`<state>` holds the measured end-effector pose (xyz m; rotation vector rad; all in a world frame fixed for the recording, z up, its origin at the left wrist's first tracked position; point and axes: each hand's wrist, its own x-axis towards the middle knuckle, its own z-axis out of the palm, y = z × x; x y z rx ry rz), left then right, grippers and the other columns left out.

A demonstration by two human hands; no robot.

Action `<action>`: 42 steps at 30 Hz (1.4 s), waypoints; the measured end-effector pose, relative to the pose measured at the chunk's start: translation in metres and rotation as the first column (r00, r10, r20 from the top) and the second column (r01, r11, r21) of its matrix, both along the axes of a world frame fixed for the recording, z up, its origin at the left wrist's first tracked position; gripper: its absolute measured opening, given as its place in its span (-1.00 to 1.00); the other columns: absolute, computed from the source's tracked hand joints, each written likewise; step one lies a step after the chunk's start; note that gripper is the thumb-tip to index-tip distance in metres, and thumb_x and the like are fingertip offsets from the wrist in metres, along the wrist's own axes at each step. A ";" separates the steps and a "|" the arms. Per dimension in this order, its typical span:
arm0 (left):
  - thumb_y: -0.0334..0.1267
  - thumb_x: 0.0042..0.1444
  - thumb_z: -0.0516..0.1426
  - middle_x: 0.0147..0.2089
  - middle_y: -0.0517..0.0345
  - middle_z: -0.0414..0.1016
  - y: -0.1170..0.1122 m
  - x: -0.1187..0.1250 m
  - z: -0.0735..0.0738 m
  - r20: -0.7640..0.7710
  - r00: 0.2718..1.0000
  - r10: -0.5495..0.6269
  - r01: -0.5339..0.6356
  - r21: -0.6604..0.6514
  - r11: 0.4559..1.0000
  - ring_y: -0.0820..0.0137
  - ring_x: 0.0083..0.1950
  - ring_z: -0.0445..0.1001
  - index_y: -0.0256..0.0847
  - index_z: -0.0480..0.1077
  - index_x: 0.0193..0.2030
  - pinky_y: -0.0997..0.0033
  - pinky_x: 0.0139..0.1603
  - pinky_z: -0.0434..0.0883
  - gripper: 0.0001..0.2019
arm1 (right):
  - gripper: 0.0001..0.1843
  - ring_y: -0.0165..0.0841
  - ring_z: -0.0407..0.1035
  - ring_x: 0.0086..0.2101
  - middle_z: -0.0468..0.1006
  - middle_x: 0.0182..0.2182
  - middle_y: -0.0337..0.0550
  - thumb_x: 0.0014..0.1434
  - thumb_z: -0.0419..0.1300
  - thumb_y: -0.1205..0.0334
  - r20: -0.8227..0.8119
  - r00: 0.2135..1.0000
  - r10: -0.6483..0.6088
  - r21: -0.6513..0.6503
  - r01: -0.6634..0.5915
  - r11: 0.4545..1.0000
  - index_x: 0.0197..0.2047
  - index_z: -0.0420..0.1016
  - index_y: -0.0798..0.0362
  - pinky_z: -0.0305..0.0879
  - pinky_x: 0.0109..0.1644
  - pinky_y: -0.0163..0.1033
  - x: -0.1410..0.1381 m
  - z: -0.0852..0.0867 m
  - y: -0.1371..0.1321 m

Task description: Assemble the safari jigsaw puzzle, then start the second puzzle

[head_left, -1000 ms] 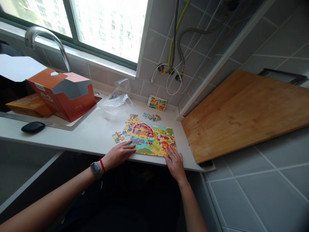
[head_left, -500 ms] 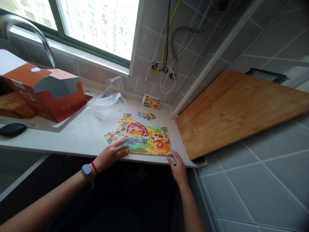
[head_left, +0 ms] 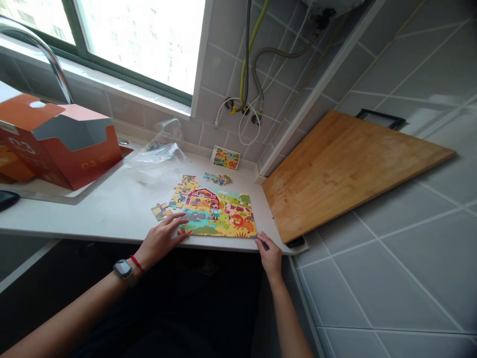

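A colourful farm-animal jigsaw puzzle [head_left: 223, 214] lies joined together near the counter's front edge. My left hand [head_left: 161, 237] is at its lower left side, fingers apart, the fingertips resting on the puzzle's edge. At the lower right corner, my right hand [head_left: 271, 256] has its thumb and bent fingers closed on the puzzle's edge. Several loose or partly joined puzzle pieces [head_left: 181, 193] lie along the left side. Behind the puzzle is a small heap of pieces [head_left: 218, 178]. A picture card [head_left: 225, 158] of the animal scene leans against the back wall.
A clear plastic bag [head_left: 156, 156] with pieces inside lies on the white counter [head_left: 108, 214]. Further left stands an open orange box [head_left: 70, 154] beside the tap [head_left: 52, 54]. A wooden board [head_left: 346, 174] leans on the right wall. Hoses [head_left: 257, 69] hang behind.
My right thumb and fingers have drawn closer together at the puzzle's corner. My left hand stays at the left edge. The whole view has shifted slightly.
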<state>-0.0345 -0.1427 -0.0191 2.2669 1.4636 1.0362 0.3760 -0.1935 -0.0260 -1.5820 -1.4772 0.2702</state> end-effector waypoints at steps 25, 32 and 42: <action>0.07 0.34 0.04 0.44 -0.18 0.32 -0.002 -0.002 0.018 -0.058 0.990 -0.126 0.118 -0.131 0.984 0.03 0.37 0.43 -0.16 0.40 0.29 0.03 0.38 0.41 -0.49 | -0.62 -0.05 0.63 0.01 0.71 -0.01 0.11 0.30 0.23 -0.02 0.070 0.992 -0.102 0.108 0.094 0.990 -0.09 0.74 0.08 0.50 0.21 0.05 -0.005 -0.012 -0.001; 0.12 0.23 0.07 0.23 -0.21 0.53 0.034 -0.064 0.030 -0.304 0.941 0.151 -0.196 -0.125 0.973 -0.13 0.20 0.53 -0.19 0.40 0.30 -0.06 0.15 0.50 -0.39 | -0.61 -0.09 0.63 0.00 0.72 -0.01 0.08 0.33 0.18 0.02 0.143 0.983 -0.115 0.136 0.096 0.986 -0.06 0.73 0.08 0.50 0.20 0.03 -0.007 -0.012 -0.003; 0.15 0.17 0.10 0.27 -0.21 0.52 0.061 -0.075 0.018 -0.257 0.967 -0.002 -0.048 -0.189 0.981 -0.03 0.27 0.49 -0.25 0.33 0.36 0.06 0.27 0.42 -0.29 | -0.60 -0.06 0.62 0.01 0.71 -0.01 0.13 0.34 0.15 0.04 0.161 0.979 -0.126 0.142 0.103 0.984 -0.05 0.73 0.10 0.49 0.21 0.07 -0.012 -0.009 -0.005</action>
